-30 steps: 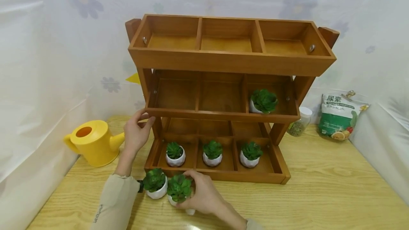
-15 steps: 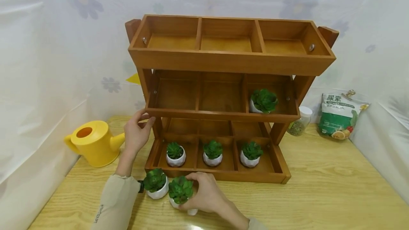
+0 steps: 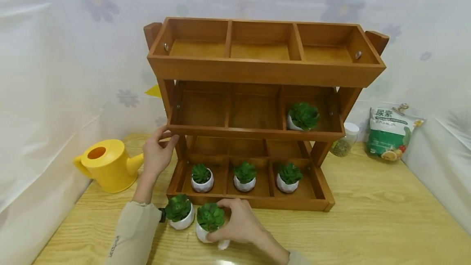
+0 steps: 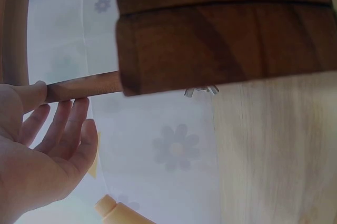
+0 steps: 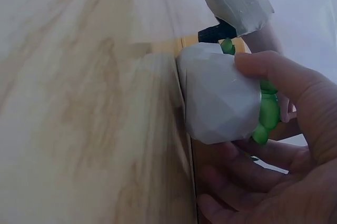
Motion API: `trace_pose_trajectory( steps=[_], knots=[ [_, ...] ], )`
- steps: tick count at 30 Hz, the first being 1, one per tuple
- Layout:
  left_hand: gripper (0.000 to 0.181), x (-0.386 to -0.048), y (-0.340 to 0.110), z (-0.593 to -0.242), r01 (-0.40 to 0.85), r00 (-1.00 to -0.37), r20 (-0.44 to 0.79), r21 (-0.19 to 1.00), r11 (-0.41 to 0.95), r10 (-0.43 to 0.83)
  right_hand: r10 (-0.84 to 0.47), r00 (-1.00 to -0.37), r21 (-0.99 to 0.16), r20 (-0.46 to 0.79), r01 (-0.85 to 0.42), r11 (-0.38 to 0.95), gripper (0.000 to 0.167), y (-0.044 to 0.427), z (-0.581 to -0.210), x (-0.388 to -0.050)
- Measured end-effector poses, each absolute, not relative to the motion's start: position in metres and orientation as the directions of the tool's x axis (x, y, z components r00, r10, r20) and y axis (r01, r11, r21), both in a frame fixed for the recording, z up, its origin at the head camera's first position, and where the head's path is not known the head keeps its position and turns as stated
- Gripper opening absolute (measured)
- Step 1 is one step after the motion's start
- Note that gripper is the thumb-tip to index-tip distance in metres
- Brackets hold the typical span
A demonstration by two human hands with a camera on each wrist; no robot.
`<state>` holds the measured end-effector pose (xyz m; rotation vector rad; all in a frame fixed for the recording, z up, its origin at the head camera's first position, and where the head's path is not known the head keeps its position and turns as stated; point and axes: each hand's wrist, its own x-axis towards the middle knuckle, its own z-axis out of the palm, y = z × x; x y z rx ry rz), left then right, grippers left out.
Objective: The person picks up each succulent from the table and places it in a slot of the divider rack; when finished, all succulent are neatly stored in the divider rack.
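Head view: the potted plant (image 3: pixel 210 216) in the right hand (image 3: pixel 239 222) is on the near side of the wooden rack (image 3: pixel 250 203), just in front of the bottom tray's front edge and towards that tray's left corner. The hand comes at it from the right, thumb on the near side of the white pot and fingers round the back; whether the base touches the table (image 3: pixel 371 216) or is slightly off it, I cannot tell. The pot is round, with no long axis to speak of, and looks about upright; the rack's long axis runs left to right, so the trays lie straight beyond the pot. The right hand is the nearer one, being on it; the left hand (image 3: pixel 157 150) is farther back, pinching the left end of the middle tray between thumb and fingers. The two hands are well apart. A second potted plant (image 3: pixel 179 212) stands just left of the held one, beside the left sleeve (image 3: pixel 134 230).

As for writing, the green and white bag (image 3: pixel 391 134) near the table's far right corner reads 尿素 (urea) in large characters; its smaller line is too blurred. The left sleeve carries dark lettering I cannot make out.
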<state>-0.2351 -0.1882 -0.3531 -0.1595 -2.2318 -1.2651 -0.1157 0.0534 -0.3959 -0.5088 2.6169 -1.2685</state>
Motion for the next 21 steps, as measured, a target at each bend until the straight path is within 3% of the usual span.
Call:
trace_pose_trajectory(
  steps=[4,9,14,21],
  knots=[
    [0.034,-0.235,-0.188,-0.352,0.369,-0.831,0.531,0.75,0.549,-0.167,-0.424,-0.905,-0.853,0.027,-0.242,0.463,0.062,0.058,-0.389,-0.118],
    [0.034,-0.236,-0.187,-0.352,0.37,-0.83,0.533,0.746,0.553,-0.164,-0.428,-0.904,-0.93,0.009,-0.165,0.329,0.052,0.065,-0.37,-0.119],
    [0.034,-0.236,-0.188,-0.352,0.371,-0.83,0.531,0.755,0.541,-0.173,-0.431,-0.902,-0.966,-0.016,-0.097,0.24,0.052,0.072,-0.349,-0.12],
    [0.034,-0.235,-0.189,-0.352,0.381,-0.828,0.538,0.749,0.542,-0.161,-0.419,-0.907,-0.985,0.034,-0.102,0.142,0.046,0.09,-0.331,-0.127]
  ],
)
